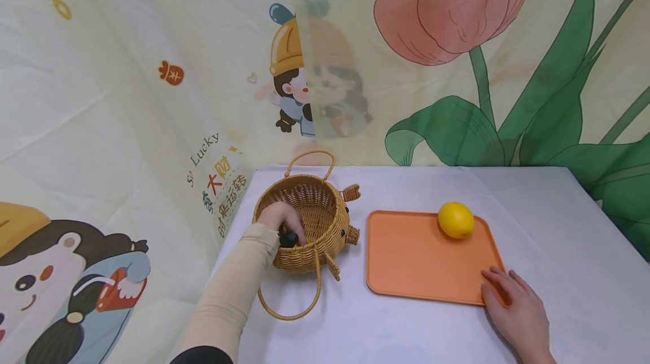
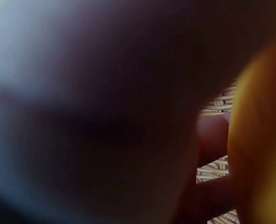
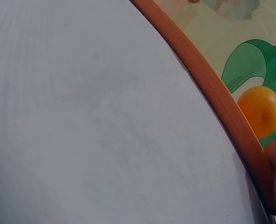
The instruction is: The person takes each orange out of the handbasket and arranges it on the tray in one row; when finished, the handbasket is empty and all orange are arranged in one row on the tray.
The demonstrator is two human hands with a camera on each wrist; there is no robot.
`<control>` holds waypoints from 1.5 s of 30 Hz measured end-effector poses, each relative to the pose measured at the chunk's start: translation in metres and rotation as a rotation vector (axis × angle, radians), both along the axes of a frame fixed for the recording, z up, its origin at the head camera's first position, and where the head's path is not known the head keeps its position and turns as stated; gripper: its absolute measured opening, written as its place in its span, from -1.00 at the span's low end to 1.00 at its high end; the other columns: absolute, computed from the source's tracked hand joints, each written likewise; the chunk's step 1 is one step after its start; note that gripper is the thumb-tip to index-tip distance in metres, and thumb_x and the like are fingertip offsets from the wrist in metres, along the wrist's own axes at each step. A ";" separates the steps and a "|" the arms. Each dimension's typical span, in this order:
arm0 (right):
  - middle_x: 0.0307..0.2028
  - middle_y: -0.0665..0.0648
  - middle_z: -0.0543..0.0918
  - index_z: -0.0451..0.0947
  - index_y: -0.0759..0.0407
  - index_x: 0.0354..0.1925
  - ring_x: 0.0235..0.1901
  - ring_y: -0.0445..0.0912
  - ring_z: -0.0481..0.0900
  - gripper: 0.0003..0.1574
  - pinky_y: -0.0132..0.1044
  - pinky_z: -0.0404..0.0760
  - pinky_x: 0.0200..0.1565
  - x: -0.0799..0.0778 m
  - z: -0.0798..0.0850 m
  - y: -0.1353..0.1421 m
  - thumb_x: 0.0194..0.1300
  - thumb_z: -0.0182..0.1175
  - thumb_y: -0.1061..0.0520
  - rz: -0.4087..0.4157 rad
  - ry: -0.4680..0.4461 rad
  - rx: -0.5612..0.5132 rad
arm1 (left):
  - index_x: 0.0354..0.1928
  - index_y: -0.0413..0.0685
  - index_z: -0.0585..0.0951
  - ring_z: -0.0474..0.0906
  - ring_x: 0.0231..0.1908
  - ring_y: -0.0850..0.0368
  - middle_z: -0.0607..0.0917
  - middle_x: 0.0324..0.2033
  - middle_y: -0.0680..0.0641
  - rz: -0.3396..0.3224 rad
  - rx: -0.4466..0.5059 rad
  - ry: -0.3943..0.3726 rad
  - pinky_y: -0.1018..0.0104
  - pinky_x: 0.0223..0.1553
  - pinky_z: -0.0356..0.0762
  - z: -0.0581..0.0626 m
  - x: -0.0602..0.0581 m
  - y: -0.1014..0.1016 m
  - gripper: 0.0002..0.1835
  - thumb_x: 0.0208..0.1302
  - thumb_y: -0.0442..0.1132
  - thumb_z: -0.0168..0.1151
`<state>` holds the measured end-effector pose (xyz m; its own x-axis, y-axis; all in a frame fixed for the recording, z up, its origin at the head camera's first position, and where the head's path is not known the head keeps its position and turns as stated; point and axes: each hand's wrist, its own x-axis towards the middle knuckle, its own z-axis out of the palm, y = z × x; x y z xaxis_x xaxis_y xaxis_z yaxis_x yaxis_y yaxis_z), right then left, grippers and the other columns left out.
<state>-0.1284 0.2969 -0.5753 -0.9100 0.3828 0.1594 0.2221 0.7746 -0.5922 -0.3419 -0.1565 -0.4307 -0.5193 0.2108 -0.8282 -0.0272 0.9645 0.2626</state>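
Observation:
My left hand (image 1: pixel 282 219) reaches down into a woven basket (image 1: pixel 332 251) with a pig's face. In the left wrist view its fingers (image 2: pixel 213 140) curl behind a smooth yellow fruit (image 2: pixel 259 135), which they hold inside the basket; most of that fruit is hidden. A lemon (image 1: pixel 456 220) lies near the back right corner of an orange tray (image 1: pixel 411 262). At the tray's front right corner, my right hand (image 1: pixel 520 307) rests with relaxed fingers touching the rim. The right wrist view shows the tray rim (image 3: pixel 208 88) close up, with the lemon (image 3: pixel 260 112) beyond it.
The basket stands left of the tray on a white-covered table (image 1: pixel 345 330). One handle (image 1: pixel 291 318) hangs out toward the front and another (image 1: pixel 311 153) stands up at the back. A printed curtain (image 1: pixel 325 70) hangs behind the table and along its left side.

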 end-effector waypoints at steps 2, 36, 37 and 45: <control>0.31 0.45 0.46 0.56 0.36 0.23 0.45 0.38 0.12 -0.50 0.37 -0.03 0.39 -0.001 -0.001 0.000 0.41 0.21 0.14 -0.002 -0.007 -0.002 | 0.17 -0.17 0.64 0.53 0.16 -0.21 0.62 0.10 -0.28 0.030 0.009 -0.019 0.00 0.16 0.54 -0.001 0.000 -0.001 -0.45 0.18 -0.05 0.41; 0.32 0.45 0.45 0.55 0.36 0.24 0.46 0.36 0.11 -0.50 0.34 -0.06 0.42 -0.004 0.003 -0.002 0.42 0.19 0.15 -0.009 -0.013 0.000 | 0.42 -0.06 0.36 0.48 0.10 -0.12 0.52 0.18 -0.22 0.056 0.414 0.525 0.06 0.00 0.59 -0.012 -0.014 0.002 -0.20 0.24 0.04 0.47; 0.32 0.45 0.45 0.55 0.36 0.24 0.46 0.36 0.11 -0.50 0.34 -0.06 0.42 -0.004 0.002 -0.002 0.42 0.19 0.14 -0.011 -0.015 -0.002 | 0.42 -0.07 0.37 0.48 0.11 -0.12 0.53 0.17 -0.22 0.060 0.407 0.530 0.04 0.05 0.57 -0.012 -0.013 0.003 -0.20 0.23 0.04 0.48; 0.33 0.44 0.44 0.55 0.36 0.24 0.46 0.35 0.10 -0.50 0.33 -0.07 0.42 -0.003 0.000 -0.002 0.42 0.19 0.15 -0.026 -0.039 -0.013 | 0.41 -0.15 0.36 0.50 0.05 -0.10 0.55 0.13 -0.23 0.114 0.423 0.516 0.03 0.13 0.50 -0.015 -0.011 0.003 -0.21 0.21 -0.07 0.47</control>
<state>-0.1314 0.2946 -0.5750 -0.9051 0.4083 0.1187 0.2654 0.7605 -0.5926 -0.3528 -0.1532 -0.4460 -0.8643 0.3828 -0.3263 0.1074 0.7742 0.6237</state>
